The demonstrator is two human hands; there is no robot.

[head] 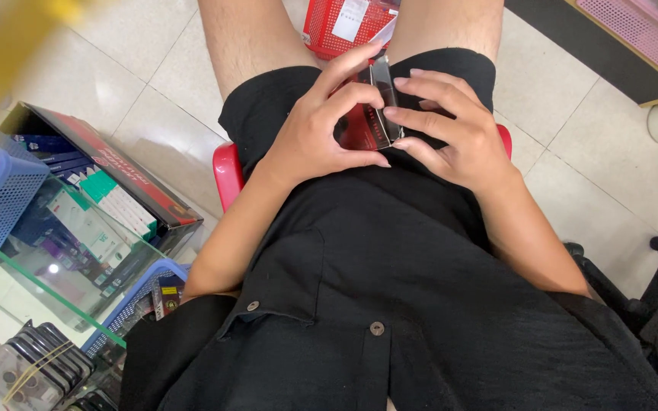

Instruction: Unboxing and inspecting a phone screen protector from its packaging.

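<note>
I sat on the red stool [227, 173] and kept the small clear box [371, 114] over my lap. My left hand [315, 129] had a closed grip on it, and my right hand [457, 133] pinched its edge to steady it.

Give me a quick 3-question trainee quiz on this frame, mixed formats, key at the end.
1. True or false: the left hand and the right hand both hold the same small flat pack.
2. Multiple choice: the red mesh basket sits (A) on the glass counter, (B) on the floor between the person's legs, (C) on the black chair.
3. Short answer: what colour is the stool edge showing at the person's hips?

Key
1. True: fingers of both hands close around the dark red, clear-fronted pack over the lap.
2. B.
3. Red.
</note>
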